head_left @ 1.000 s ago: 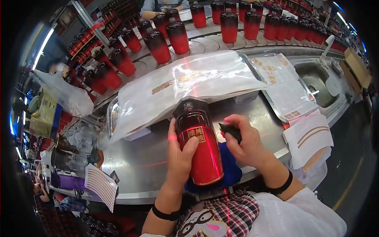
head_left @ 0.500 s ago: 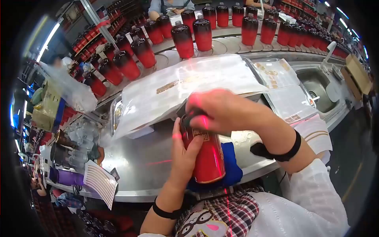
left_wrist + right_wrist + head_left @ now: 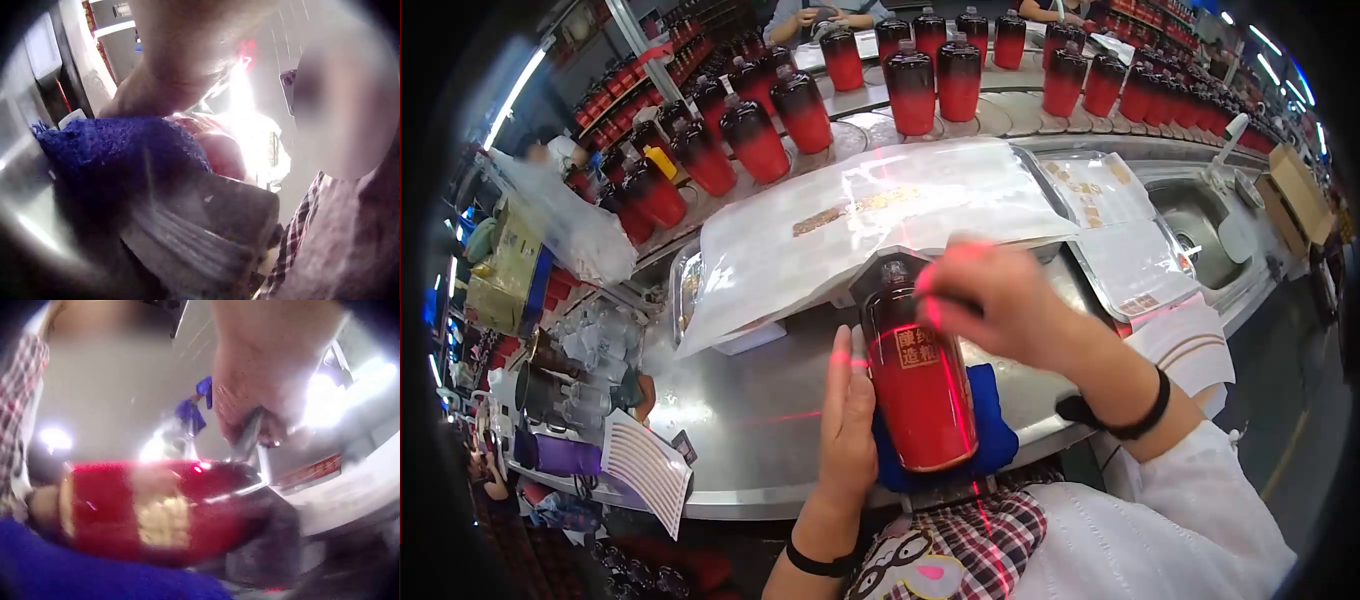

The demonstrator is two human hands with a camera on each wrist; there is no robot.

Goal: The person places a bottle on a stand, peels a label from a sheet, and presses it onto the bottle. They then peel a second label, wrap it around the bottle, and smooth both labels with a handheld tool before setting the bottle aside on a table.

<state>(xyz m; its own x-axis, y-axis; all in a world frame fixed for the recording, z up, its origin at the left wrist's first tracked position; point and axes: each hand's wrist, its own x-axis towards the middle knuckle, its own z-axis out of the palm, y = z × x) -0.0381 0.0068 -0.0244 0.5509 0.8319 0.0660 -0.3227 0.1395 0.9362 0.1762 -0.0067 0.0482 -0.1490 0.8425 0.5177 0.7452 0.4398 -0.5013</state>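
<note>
A glossy red bottle [image 3: 920,415], dark toward its neck, lies tilted on a blue cloth [image 3: 997,430] with its neck end in a dark angled rest [image 3: 862,284]. A square gold label [image 3: 917,346] with characters sits on its upper front. Along the bottle's left side stands my left hand [image 3: 850,430], fingers straight and thumb beside them, off the label. My right hand [image 3: 1005,305], blurred, is over the bottle's upper right side by the shoulder. It pinches a dark flat scraper-like piece [image 3: 251,432], partly hidden by the fingers. The right wrist view shows the bottle's side below that hand.
Behind the bottle lies a white sheet [image 3: 960,195] with gold labels; trays [image 3: 1135,265] with more labels stand right of it, near a sink [image 3: 1200,225]. A curved conveyor [image 3: 870,130] carries many red bottles. A striped label sheet [image 3: 645,465] hangs at the left front edge.
My right hand has come from the bottle's right across its shoulder, and is now back toward its upper right. My left thumb has lifted off the label. Conveyor bottles have shifted.
</note>
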